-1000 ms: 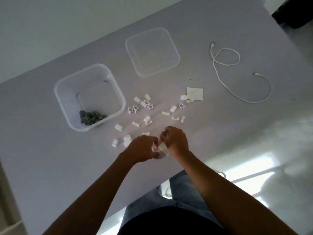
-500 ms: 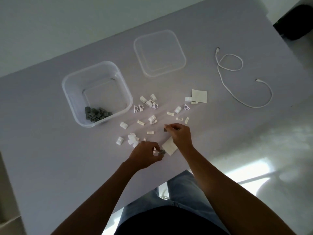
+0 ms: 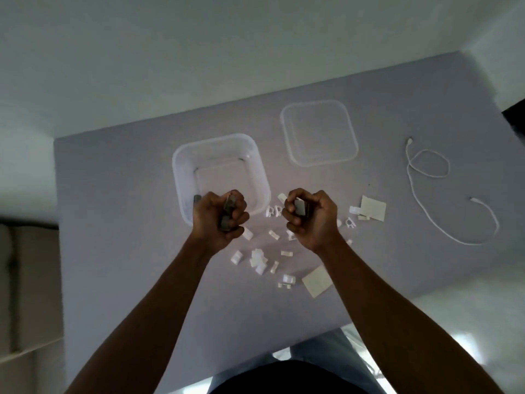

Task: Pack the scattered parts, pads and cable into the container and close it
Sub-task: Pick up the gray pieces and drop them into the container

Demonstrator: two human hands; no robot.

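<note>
A clear square container (image 3: 181, 177) stands open on the table. My left hand (image 3: 218, 220) is raised over its near edge and grips several small grey parts (image 3: 228, 211). My right hand (image 3: 308, 220) hovers to the right of the container, curled round a few grey parts (image 3: 300, 208). White clips (image 3: 258, 258) lie scattered below and between my hands. One square pad (image 3: 317, 280) lies near the front edge, another pad (image 3: 373, 207) further right. The white cable (image 3: 429, 180) lies looped at the far right. The clear lid (image 3: 319, 132) rests behind the container.
The table's front edge (image 3: 255, 362) runs just above my lap. A pale cabinet (image 3: 25, 280) stands at the left, beside the table. A dark object (image 3: 515, 118) sits off the table's far right corner.
Both hands rose from the table near the front pad and moved forward. The left hand now hovers over the container's near edge, the right beside it, each gripping grey parts.
</note>
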